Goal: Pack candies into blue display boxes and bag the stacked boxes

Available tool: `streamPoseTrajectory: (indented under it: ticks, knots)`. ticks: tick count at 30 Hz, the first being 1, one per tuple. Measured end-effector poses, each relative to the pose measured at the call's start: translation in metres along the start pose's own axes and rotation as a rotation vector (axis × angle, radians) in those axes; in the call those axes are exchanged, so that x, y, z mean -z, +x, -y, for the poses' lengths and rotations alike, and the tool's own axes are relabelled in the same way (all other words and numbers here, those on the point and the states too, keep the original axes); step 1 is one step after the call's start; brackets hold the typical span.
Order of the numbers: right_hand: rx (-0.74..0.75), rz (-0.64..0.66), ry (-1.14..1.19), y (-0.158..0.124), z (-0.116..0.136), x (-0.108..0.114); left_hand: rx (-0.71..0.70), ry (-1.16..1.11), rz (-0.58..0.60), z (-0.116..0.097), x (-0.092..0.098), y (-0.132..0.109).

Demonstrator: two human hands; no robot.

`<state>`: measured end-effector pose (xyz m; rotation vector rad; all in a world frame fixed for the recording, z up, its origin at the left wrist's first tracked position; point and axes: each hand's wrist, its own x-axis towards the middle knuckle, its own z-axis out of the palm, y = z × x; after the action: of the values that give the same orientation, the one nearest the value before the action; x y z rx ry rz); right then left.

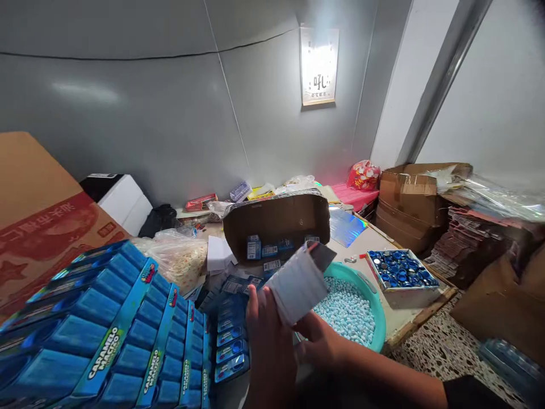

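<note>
My left hand (269,346) and my right hand (318,341) hold a small grey-white cardboard box (300,281) between them, raised above the table with its open end tilted up and to the right. Just behind and below the box sits a teal basin (374,309) filled with small pale blue candies (346,311). Left of my hands lie rows of blue candy packs (227,335).
Blue "Caramelo Macizo" display trays (110,335) are stacked at the left. A brown carton (276,224) lies on its side holding small packs. A white tray of blue caps (400,271) stands at the right, near cardboard boxes (411,199).
</note>
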<state>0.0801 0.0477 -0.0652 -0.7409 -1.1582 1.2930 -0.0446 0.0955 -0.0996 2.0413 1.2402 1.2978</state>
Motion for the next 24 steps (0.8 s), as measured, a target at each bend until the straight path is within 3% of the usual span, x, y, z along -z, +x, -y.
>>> streamPoseTrajectory:
  ticks: [2, 4, 7, 9, 16, 21, 24]
  knots:
    - [0.002, -0.177, 0.09, 0.006, -0.005, 0.002, -0.054, 0.045, 0.011, -0.005, 0.003, 0.005]
    - [-0.032, -0.291, 0.144, 0.011, -0.004, 0.006, 0.01, 0.015, 0.037, -0.009, 0.01, 0.007]
    - [-0.109, -0.285, 0.176, 0.013, 0.002, 0.01, 0.303, -0.162, 0.18, -0.013, 0.025, 0.01]
    - [-0.121, -0.26, 0.169, 0.013, 0.006, 0.013, 0.404, -0.246, 0.307, -0.015, 0.037, 0.013]
    - [0.063, -0.282, 0.087, 0.015, 0.015, 0.027, 0.2, -0.255, 0.562, -0.023, 0.066, 0.018]
    - [0.025, -0.285, 0.11, 0.016, 0.016, 0.025, 0.126, -0.283, 0.434, -0.036, 0.061, 0.017]
    - [-0.008, -0.285, 0.005, 0.018, 0.016, 0.019, 0.134, -0.25, 0.372, -0.042, 0.051, 0.024]
